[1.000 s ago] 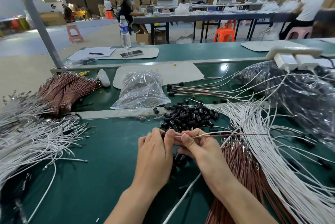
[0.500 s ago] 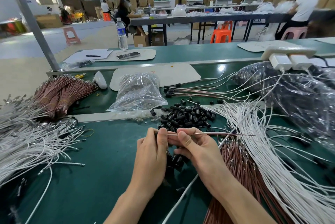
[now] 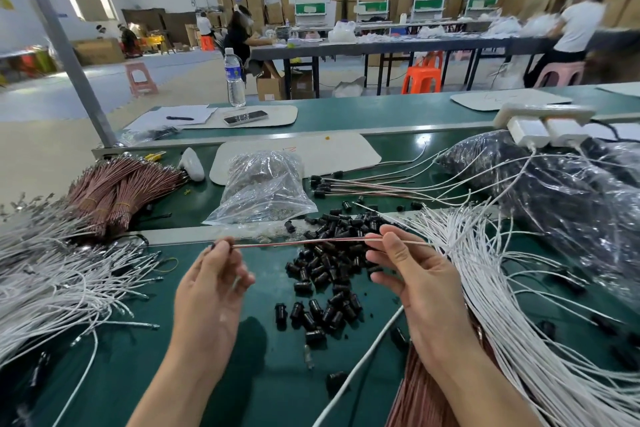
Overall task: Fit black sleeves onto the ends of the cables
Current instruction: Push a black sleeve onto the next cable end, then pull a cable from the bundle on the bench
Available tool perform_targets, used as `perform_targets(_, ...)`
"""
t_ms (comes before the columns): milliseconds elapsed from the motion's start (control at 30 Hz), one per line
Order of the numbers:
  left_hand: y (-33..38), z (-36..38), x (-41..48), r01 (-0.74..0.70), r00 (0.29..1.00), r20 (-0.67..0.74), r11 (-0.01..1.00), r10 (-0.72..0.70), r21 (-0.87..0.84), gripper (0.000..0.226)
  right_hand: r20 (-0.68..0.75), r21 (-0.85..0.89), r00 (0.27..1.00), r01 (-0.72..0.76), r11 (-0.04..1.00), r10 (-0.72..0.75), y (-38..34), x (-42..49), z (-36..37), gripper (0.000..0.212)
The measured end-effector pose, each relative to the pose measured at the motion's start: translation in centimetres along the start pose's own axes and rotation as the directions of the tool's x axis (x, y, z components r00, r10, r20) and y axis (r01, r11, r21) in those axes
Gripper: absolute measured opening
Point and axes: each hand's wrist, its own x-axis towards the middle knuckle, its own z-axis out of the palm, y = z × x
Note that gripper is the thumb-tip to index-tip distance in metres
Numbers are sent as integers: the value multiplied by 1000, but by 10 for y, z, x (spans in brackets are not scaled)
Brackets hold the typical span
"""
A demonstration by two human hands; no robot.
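Observation:
My left hand [image 3: 211, 284] pinches the left end of a thin brown and white cable pair [image 3: 298, 242], where a small black sleeve [image 3: 212, 246] sits at my fingertips. My right hand [image 3: 412, 274] pinches the same cables further right, so they stretch level between both hands. A heap of loose black sleeves [image 3: 332, 260] lies on the green table [image 3: 114, 357] under and behind the cables. Several cables with sleeves fitted [image 3: 349, 184] lie further back.
White cables [image 3: 48, 281] spread at the left and another white bundle [image 3: 512, 305] at the right, over brown cables [image 3: 426, 388]. Tied brown bundles [image 3: 114, 187] lie at the back left. A clear bag [image 3: 263, 187] and a dark plastic bag [image 3: 571, 191] sit behind.
My hands were close together at the cable end. They have moved apart, the left going left with the sleeved end, so the cables now stretch out between them.

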Motion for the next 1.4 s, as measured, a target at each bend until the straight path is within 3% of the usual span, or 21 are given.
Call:
perform_targets(167, 25, 19, 18, 27, 1000, 6, 997, -26, -70, 13, 140, -173, 984, 135, 976, -111, -37, 15, 10, 22)
perform_targets(300, 35, 73, 54, 31, 998, 56, 1000, -31, 1, 9, 156, -242, 973, 203, 949, -169, -86, 79, 12, 27)
perform_targets(400, 35, 119, 89, 74, 989, 119, 990, -89, 123, 17, 86, -338, 996, 1, 941, 30, -111, 137, 1, 57)
perform_targets(467, 27, 137, 106, 154, 972, 128, 947, -196, 283, 38, 22, -427, 974, -196, 883, 227, -108, 152, -17, 72)
perform_targets(500, 21, 139, 113, 192, 963, 104, 906, -247, 378, 47, -8, -460, 958, -259, 849, 288, -102, 152, -26, 67)
perform_targets(567, 11, 132, 118, 220, 956, 59, 836, -287, 503, 44, -41, -465, 949, -296, 834, 314, -88, 146, -43, 47)
perform_targets(667, 0, 115, 113, 112, 965, 113, 760, -237, 641, 29, -25, -433, 967, -238, 869, 252, -73, 134, -59, 28)
perform_targets(733, -4, 109, 101, 69, 936, 192, 689, -295, 722, 24, -50, -455, 980, -195, 869, 193, -70, 126, -62, 24)
perform_targets(800, -8, 108, 82, 12, 854, 292, 578, -430, 816, 22, -78, -476, 987, -162, 865, 142, -66, 119, -61, 21)
perform_targets(867, -10, 114, 60, -133, 734, 368, 410, -571, 902, 26, -89, -484, 990, -138, 864, 108, -64, 110, -55, 20)
perform_targets(967, -16, 129, 27, -379, 569, 430, 241, -701, 893, 33, -102, -474, 992, -118, 873, 79, -61, 97, -47, 19)
perform_targets(1033, -23, 140, 6, -517, 520, 420, 118, -744, 848, 35, -116, -460, 991, -108, 882, 61, -58, 88, -44, 18)
perform_targets(1167, -36, 154, -22, -642, 518, 352, -83, -780, 762, 37, -132, -449, 990, -98, 888, 42, -53, 69, -45, 20)
perform_targets(1267, -42, 162, -36, -703, 586, 392, -203, -709, 682, 42, -140, -462, 990, -95, 882, 33, -51, 57, -50, 21)
perform_targets(1400, -50, 167, -46, -736, 597, 456, -224, -660, 639, 40, -151, -470, 988, -95, 877, 27, -45, 45, -54, 20)
